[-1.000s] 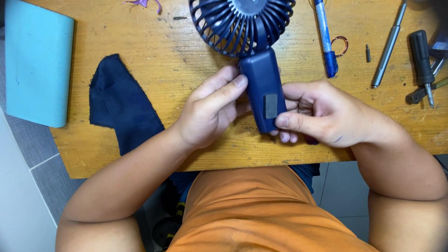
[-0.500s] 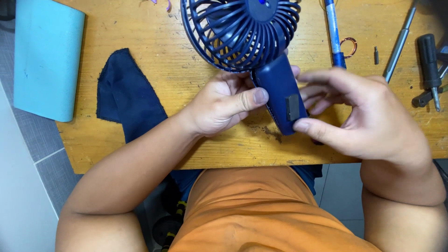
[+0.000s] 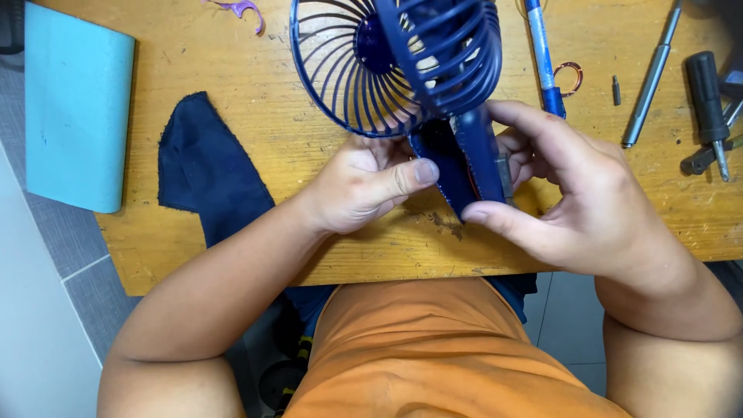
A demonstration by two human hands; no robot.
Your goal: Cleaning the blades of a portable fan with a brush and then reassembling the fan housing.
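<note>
A dark blue handheld fan with a round grille is lifted above the wooden table, tilted on its side. My left hand grips the left side of its handle, thumb pressed on the handle. My right hand wraps the handle from the right, thumb at its lower end. The handle's casing looks split open along its length, with a red wire showing inside.
A dark blue cloth hangs over the table's front edge at left. A light blue box lies far left. A blue pen, a copper ring, a metal rod, a small bit and screwdrivers lie at right. A purple scrap lies at the back.
Both hands have raised the fan toward the camera and rolled it onto its edge. The handle now shows a gap along its seam.
</note>
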